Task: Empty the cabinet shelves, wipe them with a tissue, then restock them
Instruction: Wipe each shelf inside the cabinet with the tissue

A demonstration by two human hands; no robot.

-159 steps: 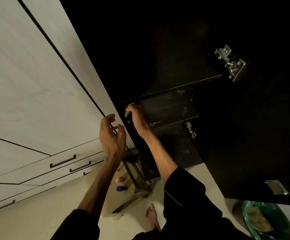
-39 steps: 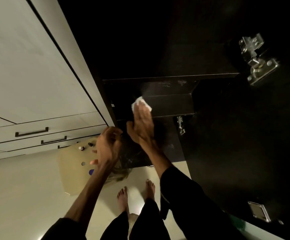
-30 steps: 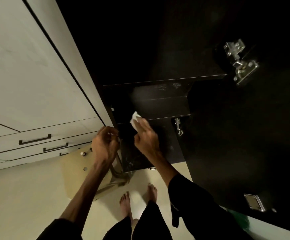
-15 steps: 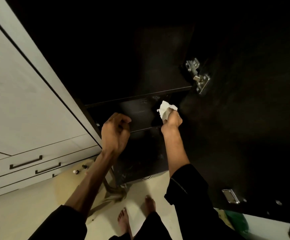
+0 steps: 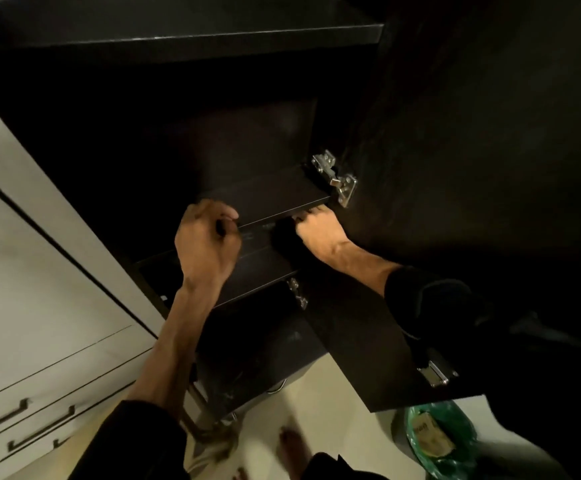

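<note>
Cabinet [image 5: 185,143] interior is dark brown and deep in shadow, its door [image 5: 490,168] swung open on the right on a bright metal hinge [image 5: 336,180]. Largest hazard, in my judgement, is that door: its lower corner hangs just beside the right forearm, and a careless pull-back of the elbow could knock against it. Next is the middle shelf [image 5: 275,197], whose front edge sits directly over the right hand [image 5: 320,230]; lifting the wrist while wiping beneath it could scrape the knuckles. The lower shelf [image 5: 258,271] shows no items on the part that can be seen, so emptying looks done and wiping seems to be the step in hand.

The left hand [image 5: 206,244] is curled into a loose fist in front of the shelf edges (whether it holds anything, or touches the wood, cannot be told). The right hand reaches into the gap between the two shelves with its fingertips tucked under the middle shelf's edge, so its grip cannot be told either.

The tissue is not visible; if held, it lies hidden in the shadow under those fingers, and a small wad could slip out unseen in such gloom. A bin with a green liner [image 5: 438,438] stands on the floor below the door.
</note>
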